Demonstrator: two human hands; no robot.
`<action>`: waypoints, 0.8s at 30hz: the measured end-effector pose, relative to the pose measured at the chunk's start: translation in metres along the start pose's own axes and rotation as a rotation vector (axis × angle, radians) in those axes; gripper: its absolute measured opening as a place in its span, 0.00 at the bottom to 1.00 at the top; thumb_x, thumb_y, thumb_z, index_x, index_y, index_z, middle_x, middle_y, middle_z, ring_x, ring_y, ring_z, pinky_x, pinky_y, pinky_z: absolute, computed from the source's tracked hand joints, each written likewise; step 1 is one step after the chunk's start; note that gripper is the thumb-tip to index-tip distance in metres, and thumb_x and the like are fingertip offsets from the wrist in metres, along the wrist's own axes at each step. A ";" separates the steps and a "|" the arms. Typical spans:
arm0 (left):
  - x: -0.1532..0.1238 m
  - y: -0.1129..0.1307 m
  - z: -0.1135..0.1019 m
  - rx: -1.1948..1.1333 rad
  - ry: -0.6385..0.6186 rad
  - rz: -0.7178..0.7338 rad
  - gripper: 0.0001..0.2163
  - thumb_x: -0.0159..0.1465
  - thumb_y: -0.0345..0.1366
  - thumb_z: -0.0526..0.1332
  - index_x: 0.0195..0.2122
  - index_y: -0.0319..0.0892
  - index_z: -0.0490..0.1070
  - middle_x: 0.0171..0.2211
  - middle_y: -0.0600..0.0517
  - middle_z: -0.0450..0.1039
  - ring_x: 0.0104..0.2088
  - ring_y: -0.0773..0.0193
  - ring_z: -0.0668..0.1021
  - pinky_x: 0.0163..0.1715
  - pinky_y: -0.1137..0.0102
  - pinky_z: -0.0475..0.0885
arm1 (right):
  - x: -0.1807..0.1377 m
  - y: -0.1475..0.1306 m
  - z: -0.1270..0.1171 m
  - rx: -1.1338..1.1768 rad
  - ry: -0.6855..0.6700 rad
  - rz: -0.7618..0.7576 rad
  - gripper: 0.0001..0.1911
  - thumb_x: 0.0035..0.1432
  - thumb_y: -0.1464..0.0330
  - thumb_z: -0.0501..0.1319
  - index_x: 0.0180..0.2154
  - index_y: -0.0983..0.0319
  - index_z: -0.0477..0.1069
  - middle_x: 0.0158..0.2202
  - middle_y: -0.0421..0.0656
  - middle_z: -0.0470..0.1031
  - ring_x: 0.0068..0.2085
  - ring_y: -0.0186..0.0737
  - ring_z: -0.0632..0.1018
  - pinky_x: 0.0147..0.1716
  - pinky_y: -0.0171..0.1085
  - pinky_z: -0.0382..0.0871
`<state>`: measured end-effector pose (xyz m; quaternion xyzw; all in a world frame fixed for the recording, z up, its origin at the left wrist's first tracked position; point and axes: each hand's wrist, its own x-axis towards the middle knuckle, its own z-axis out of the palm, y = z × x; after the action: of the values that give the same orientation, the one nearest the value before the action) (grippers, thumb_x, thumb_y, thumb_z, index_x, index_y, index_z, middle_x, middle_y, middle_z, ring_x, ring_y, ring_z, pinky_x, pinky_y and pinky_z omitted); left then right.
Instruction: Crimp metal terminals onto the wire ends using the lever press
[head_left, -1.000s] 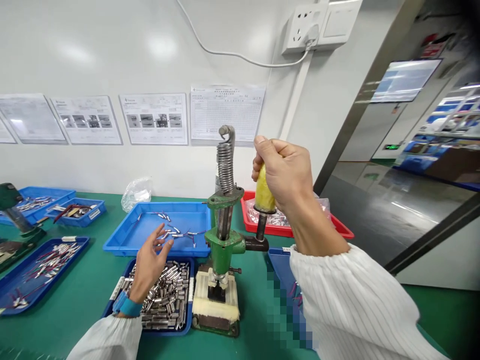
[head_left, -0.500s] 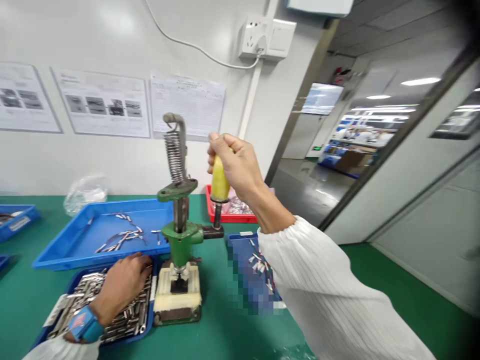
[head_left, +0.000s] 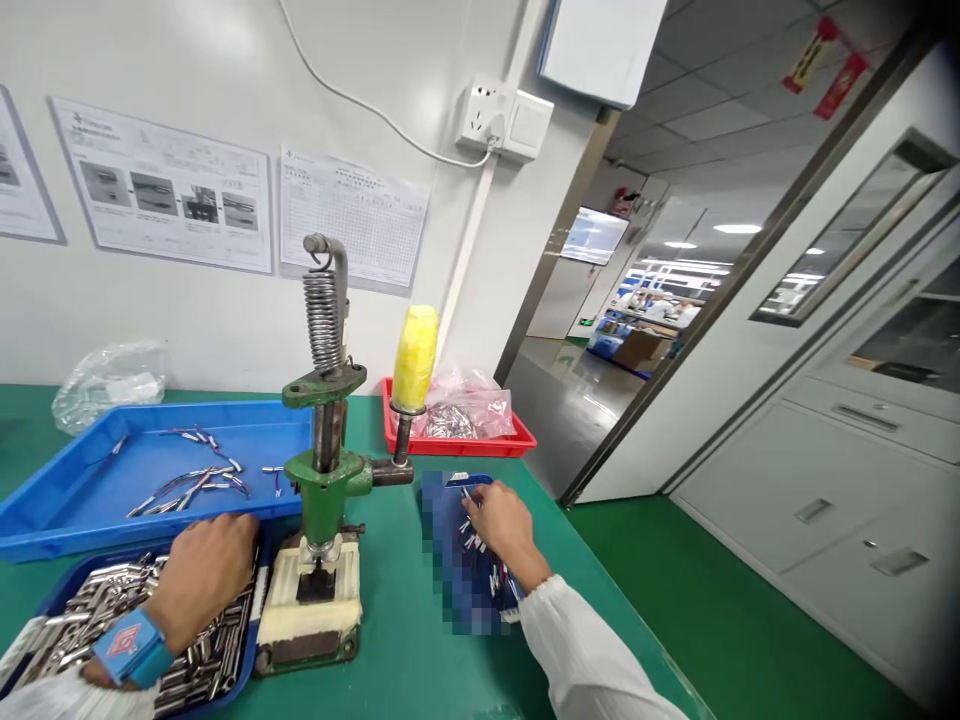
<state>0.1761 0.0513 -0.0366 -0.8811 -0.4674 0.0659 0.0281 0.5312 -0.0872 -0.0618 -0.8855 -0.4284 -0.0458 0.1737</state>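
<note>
My left hand (head_left: 210, 565), with a blue band at the wrist, rests over a dark blue bin (head_left: 251, 640) of metal tubes (head_left: 199, 665). Its fingers curl downward, and whatever they hold is hidden. Over at the right, my right hand (head_left: 502, 525) reaches into a small blue tray (head_left: 442, 530) of thin wire leads with white ends (head_left: 495, 580). Thumb and forefinger pinch together at a white-tipped wire lead (head_left: 466, 492). Between the hands stands a green hand press (head_left: 324, 510), its yellow-wrapped handle (head_left: 415, 358) upright and untouched.
Behind the left hand, a large blue tray (head_left: 60, 515) holds several wired metal parts (head_left: 199, 480). A red tray (head_left: 457, 447) with plastic bags sits behind the press. Crumpled plastic (head_left: 112, 380) lies by the wall. The green table (head_left: 405, 640) ends at the right, beside the floor.
My right hand has let go of the yellow handle and moved down into the small blue tray. The left hand stays over the metal tubes. The view has turned to the right.
</note>
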 end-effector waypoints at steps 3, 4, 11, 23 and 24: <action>-0.002 0.006 -0.008 -0.002 -0.009 0.018 0.21 0.67 0.21 0.43 0.44 0.30 0.77 0.41 0.32 0.81 0.44 0.36 0.83 0.43 0.49 0.75 | -0.002 0.004 0.018 -0.045 0.016 0.029 0.09 0.59 0.69 0.63 0.31 0.62 0.82 0.37 0.53 0.81 0.41 0.49 0.80 0.38 0.39 0.67; -0.002 0.008 -0.010 -0.004 -0.012 0.028 0.20 0.67 0.21 0.44 0.44 0.30 0.77 0.42 0.31 0.80 0.45 0.37 0.83 0.44 0.49 0.75 | -0.002 0.006 0.020 -0.042 0.026 0.026 0.10 0.60 0.70 0.62 0.31 0.62 0.82 0.36 0.53 0.81 0.40 0.49 0.80 0.39 0.40 0.67; -0.003 0.008 -0.015 -0.039 -0.028 0.016 0.18 0.67 0.22 0.48 0.46 0.32 0.77 0.44 0.32 0.80 0.47 0.41 0.82 0.46 0.53 0.74 | -0.027 -0.004 0.005 0.220 0.288 -0.048 0.17 0.63 0.59 0.57 0.39 0.63 0.79 0.41 0.51 0.81 0.43 0.51 0.79 0.46 0.43 0.70; -0.011 0.001 -0.008 -0.166 0.095 -0.095 0.12 0.64 0.28 0.52 0.39 0.32 0.76 0.37 0.33 0.81 0.40 0.42 0.84 0.39 0.56 0.75 | -0.154 -0.157 0.013 0.890 0.294 -0.271 0.12 0.66 0.63 0.60 0.32 0.60 0.75 0.25 0.40 0.79 0.25 0.36 0.79 0.28 0.31 0.70; -0.016 -0.003 -0.008 -0.227 0.127 -0.088 0.12 0.65 0.30 0.52 0.39 0.35 0.75 0.36 0.36 0.82 0.39 0.45 0.84 0.39 0.58 0.75 | -0.152 -0.162 0.016 0.900 0.258 -0.250 0.13 0.67 0.62 0.60 0.30 0.60 0.75 0.24 0.39 0.78 0.24 0.36 0.78 0.27 0.30 0.68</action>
<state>0.1661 0.0394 -0.0267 -0.8596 -0.5075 -0.0445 -0.0392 0.3088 -0.1023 -0.0683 -0.6511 -0.4839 0.0140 0.5846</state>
